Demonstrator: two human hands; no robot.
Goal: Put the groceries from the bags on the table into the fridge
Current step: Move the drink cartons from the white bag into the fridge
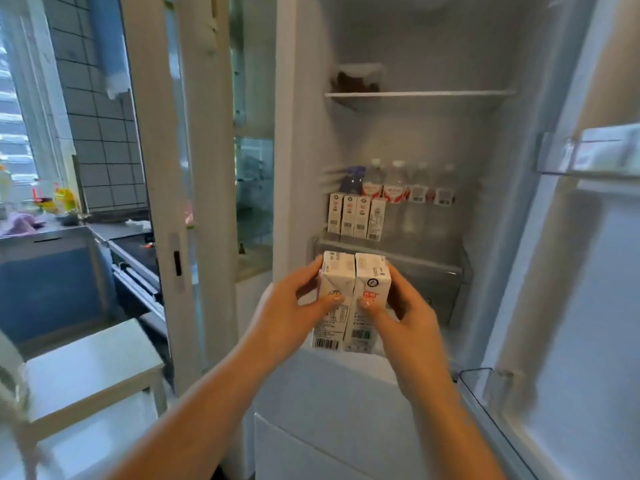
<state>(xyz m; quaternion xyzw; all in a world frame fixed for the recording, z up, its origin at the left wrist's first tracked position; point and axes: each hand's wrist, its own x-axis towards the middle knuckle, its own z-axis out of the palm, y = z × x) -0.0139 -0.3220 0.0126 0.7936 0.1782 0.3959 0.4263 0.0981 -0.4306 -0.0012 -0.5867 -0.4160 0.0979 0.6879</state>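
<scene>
2 milk cartons (349, 299) side by side, held in air before open fridge (415, 140), below shelf (391, 252) w/ cartons + bottles. Left hand (294, 306) & right hand (405, 313) grip outer sides, thumbs on front. Prob. stiff card, moderately heavy, smooth; squeeze flat sides, keep pair pressed together.
</scene>
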